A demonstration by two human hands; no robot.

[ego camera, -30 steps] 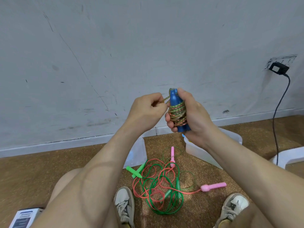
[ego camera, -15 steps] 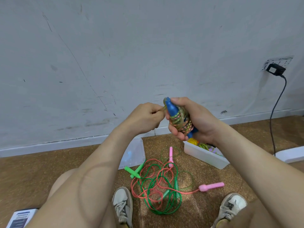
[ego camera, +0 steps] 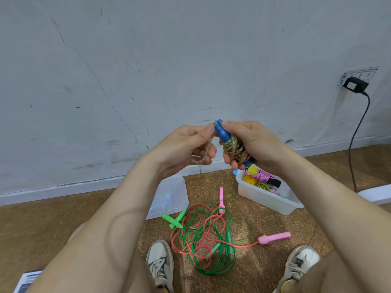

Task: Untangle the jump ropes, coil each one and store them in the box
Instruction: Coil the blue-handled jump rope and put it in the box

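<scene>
My right hand [ego camera: 251, 142] grips a blue-handled jump rope [ego camera: 231, 145], its multicoloured cord wound round the handles. My left hand [ego camera: 186, 146] pinches the loose end of that cord [ego camera: 206, 153] just left of the bundle. On the floor below lie a green rope [ego camera: 211, 246] and a pink rope [ego camera: 274, 237], tangled together between my shoes. The clear plastic box [ego camera: 266, 199] stands to the right and holds several coiled ropes.
The box's clear lid [ego camera: 169, 197] leans near the wall to the left. A black charger [ego camera: 355, 85] and its cable hang from a wall socket at the right. A booklet [ego camera: 27, 280] lies at the bottom left. My shoes [ego camera: 160, 263] flank the tangle.
Both hands have dropped a little and the blue bundle has tilted. My left hand has opened a loop of loose cord below its fingers. The box's contents have come into view.
</scene>
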